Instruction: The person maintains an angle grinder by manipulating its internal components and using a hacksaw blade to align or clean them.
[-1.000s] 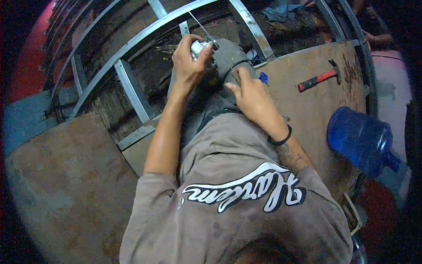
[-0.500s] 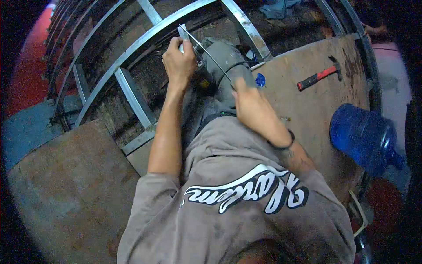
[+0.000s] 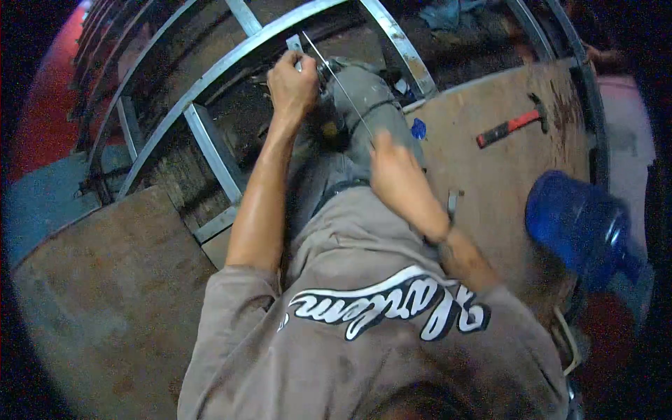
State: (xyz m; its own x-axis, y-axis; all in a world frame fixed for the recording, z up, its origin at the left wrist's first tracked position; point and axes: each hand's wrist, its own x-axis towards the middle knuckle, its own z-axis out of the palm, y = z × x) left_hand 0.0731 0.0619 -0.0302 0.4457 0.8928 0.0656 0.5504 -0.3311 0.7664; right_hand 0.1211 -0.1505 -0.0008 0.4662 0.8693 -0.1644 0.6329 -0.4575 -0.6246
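Observation:
My left hand (image 3: pixel 292 87) is closed around a small flat metal piece (image 3: pixel 294 43), whose bright end sticks up past the fingers. A long thin metal rod (image 3: pixel 343 84) runs from my right hand (image 3: pixel 399 175) up and to the left. Its far tip lies just right of the metal piece. The right hand is closed on the near end and slightly blurred; the fingers hide that end. Both hands are over my grey-trousered legs (image 3: pixel 367 101), inside a curved metal frame (image 3: pixel 224 73).
On the plywood (image 3: pixel 490 182) at right lie a red and black claw hammer (image 3: pixel 511 127), a crumpled blue scrap (image 3: pixel 418 129) and a small metal strip (image 3: pixel 453 201). A large blue water jug (image 3: pixel 577 220) lies at its edge. Another board (image 3: pixel 112 280) covers the left side.
The rod's tip has shifted right, from against the metal piece to slightly beside it. My left hand is a little lower and further right; my right hand has moved slightly.

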